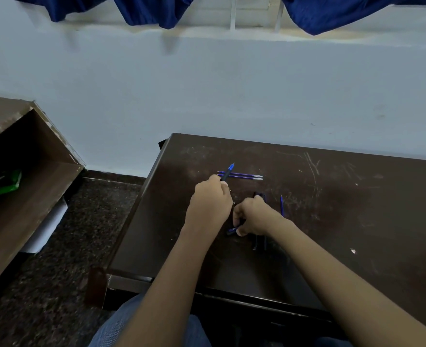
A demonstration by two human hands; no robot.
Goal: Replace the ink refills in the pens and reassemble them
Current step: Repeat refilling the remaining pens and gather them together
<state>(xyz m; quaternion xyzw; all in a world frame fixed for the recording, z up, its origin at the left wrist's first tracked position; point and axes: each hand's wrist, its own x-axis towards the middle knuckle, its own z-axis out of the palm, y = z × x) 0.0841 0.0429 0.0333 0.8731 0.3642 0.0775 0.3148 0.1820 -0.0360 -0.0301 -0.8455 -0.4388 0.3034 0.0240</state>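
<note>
Dark scratched desk [332, 196]. Left hand [210, 200] closed round blue pen [228, 173], tip up and away, crossing two blue refills [244, 175] lying side by side. Right hand [253, 216] pinching small blue pen part [232, 230] at desk surface. Dark pen barrels [259, 242] under right wrist; loose refill [282, 206] just right.

We see only the blue tip and a short dark stretch of the pen [228, 173] poking out of the closed left hand [210, 200], and the curled right hand [254, 217] covers most of a small blue-and-black part [232, 230] and the middle of the dark pen pieces [260, 242] beneath it. We cannot make out the green item [6, 182] in the shadowed left shelf [31, 156]. The top edge cuts off the blue curtains [152, 11].
</note>
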